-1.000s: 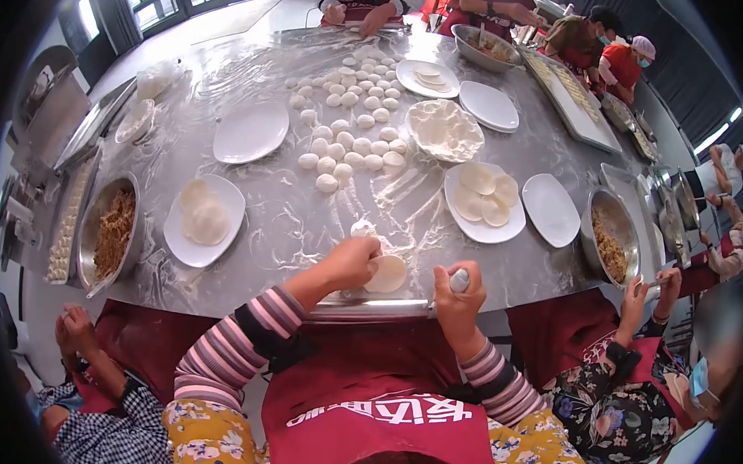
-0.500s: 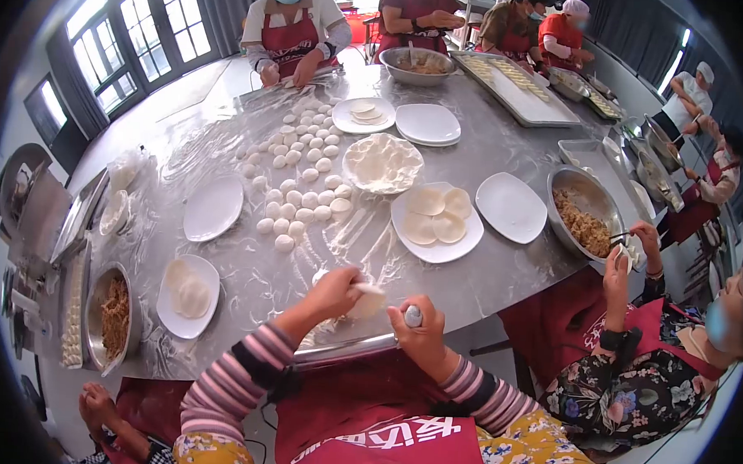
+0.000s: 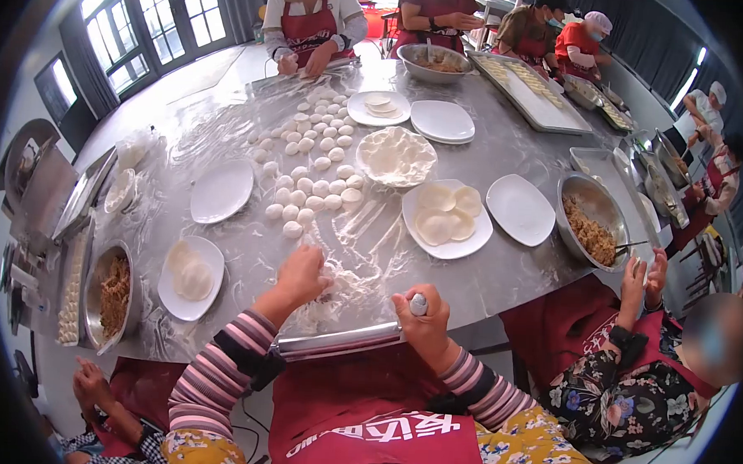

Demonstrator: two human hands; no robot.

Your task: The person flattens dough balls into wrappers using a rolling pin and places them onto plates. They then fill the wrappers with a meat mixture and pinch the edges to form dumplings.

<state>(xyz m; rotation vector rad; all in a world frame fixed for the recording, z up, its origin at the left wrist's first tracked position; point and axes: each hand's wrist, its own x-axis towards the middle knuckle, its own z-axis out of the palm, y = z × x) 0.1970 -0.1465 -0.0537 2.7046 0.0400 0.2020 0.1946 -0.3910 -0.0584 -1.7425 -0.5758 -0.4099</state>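
My left hand (image 3: 303,275) is low over the floured tabletop in front of me, its fingers curled down; what they hold, if anything, is hidden. My right hand (image 3: 424,319) grips a rolling pin (image 3: 419,304) at the table's near edge, and only its rounded pale end shows above the fist. Beyond the hands, a white plate (image 3: 452,250) holds several thin, round dough wrappers (image 3: 435,227). Several small dough balls (image 3: 315,203) lie in loose rows to its left. Behind them sits a dish of flour (image 3: 397,155).
Bowls of filling (image 3: 591,229) stand at the right, the left (image 3: 114,299) and the far side. More white plates (image 3: 222,192) are spread around. A large tray of dumplings (image 3: 531,94) lies far right. Co-workers sit close on both sides; a person in an apron (image 3: 307,26) stands opposite.
The wrapper in my left hand has left it, and the wrappers on the plate beyond lie differently. My left hand has moved left to the floured surface. My right hand keeps the rolling pin.
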